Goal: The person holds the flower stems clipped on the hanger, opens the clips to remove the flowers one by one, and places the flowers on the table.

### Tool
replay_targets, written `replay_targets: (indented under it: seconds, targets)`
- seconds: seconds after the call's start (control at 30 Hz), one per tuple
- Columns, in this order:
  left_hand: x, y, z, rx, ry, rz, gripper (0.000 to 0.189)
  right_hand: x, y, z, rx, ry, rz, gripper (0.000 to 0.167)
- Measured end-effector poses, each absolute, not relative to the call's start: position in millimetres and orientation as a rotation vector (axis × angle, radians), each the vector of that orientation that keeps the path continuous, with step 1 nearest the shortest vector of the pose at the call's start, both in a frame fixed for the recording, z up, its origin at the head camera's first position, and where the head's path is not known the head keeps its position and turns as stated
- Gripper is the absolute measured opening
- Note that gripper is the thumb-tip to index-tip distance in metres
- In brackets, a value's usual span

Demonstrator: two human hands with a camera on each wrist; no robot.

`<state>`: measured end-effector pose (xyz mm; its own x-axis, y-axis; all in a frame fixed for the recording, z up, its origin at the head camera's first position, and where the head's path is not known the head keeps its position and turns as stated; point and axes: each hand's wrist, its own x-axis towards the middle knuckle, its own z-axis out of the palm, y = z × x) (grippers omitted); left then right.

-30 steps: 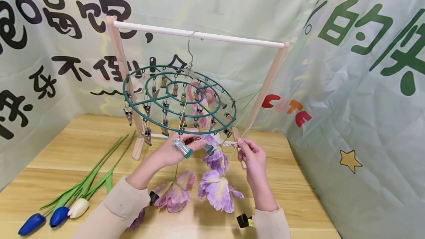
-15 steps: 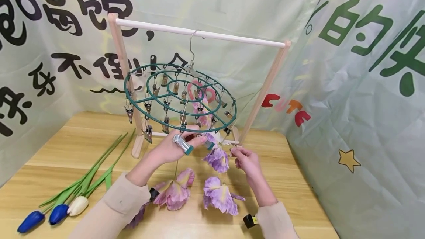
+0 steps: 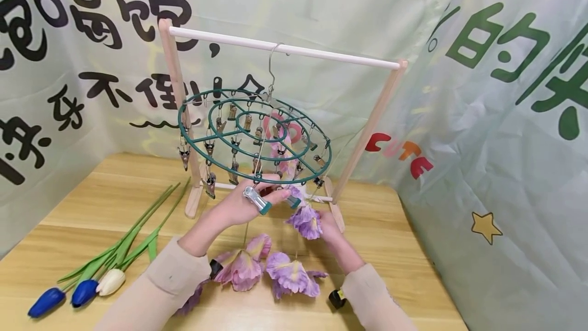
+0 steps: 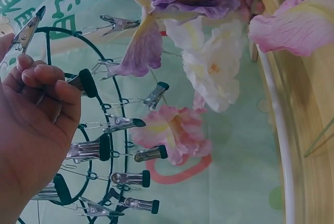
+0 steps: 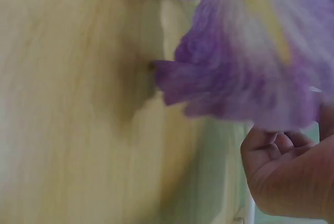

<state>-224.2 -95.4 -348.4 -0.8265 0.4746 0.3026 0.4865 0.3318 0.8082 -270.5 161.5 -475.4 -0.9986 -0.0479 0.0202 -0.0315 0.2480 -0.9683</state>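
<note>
A round green clip hanger (image 3: 202, 139) hangs by its hook from the white rail, tilted, with many metal clips around its rings. At its front edge, my left hand (image 3: 243, 206) pinches a metal clip (image 4: 25, 35) between thumb and index finger. My right hand (image 3: 327, 226) is partly behind a purple flower (image 3: 305, 223); its curled fingers hold the stem of a lower purple flower (image 3: 294, 276), with fingertips hidden by petals. That flower fills much of the right wrist view. White (image 4: 214, 67) and pink (image 4: 175, 130) flowers hang from the hanger's far side.
A wooden stand (image 3: 172, 65) with a white rail (image 3: 321, 53) carries the hanger. Another pink flower (image 3: 241, 269) hangs in front. Blue (image 3: 47, 302) and white (image 3: 111, 282) tulips lie on the table at left. Printed cloth (image 3: 528, 167) encloses the back and sides.
My right hand has moved down and left, going behind the upper purple flower. The lower purple flower has shifted left with it. My left hand keeps its place at the hanger's edge.
</note>
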Motion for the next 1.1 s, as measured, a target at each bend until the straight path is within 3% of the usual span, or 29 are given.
replay_targets:
  seconds: [0.1,0.37,0.47,0.6,0.7,0.93,1.1]
  targets:
    - [-223.9,-94.7,-348.2,-0.914,-2.547,-1.537,0.024,-272.1,154.3,-477.8,-0.122,2.449,-1.907,0.029]
    - [-225.0,-95.6,-348.2,-0.892,-2.571,-1.515,0.032,-264.9,126.2,-455.4,-0.309,2.286,-1.791,0.072]
    - [-224.9,-95.7,-348.7,-0.880,-2.575,-1.548,0.033,-263.1,120.3,-450.8,-0.253,2.219,-1.746,0.066]
    - [-224.3,-95.0,-349.2,-0.855,-2.590,-1.575,0.030,-263.7,114.7,-450.7,-0.287,2.211,-1.694,0.039]
    - [-223.4,-94.6,-348.1,-0.841,-2.599,-1.575,0.030,-264.5,113.6,-452.1,-0.340,2.226,-1.700,0.028]
    - [-222.2,-94.9,-346.9,-0.853,-2.587,-1.548,0.034,-263.5,112.7,-454.4,-0.331,2.209,-1.778,0.040]
    - [-220.7,-94.9,-347.9,-0.872,-2.587,-1.519,0.033,-263.4,110.0,-455.3,-0.293,2.258,-1.783,0.037]
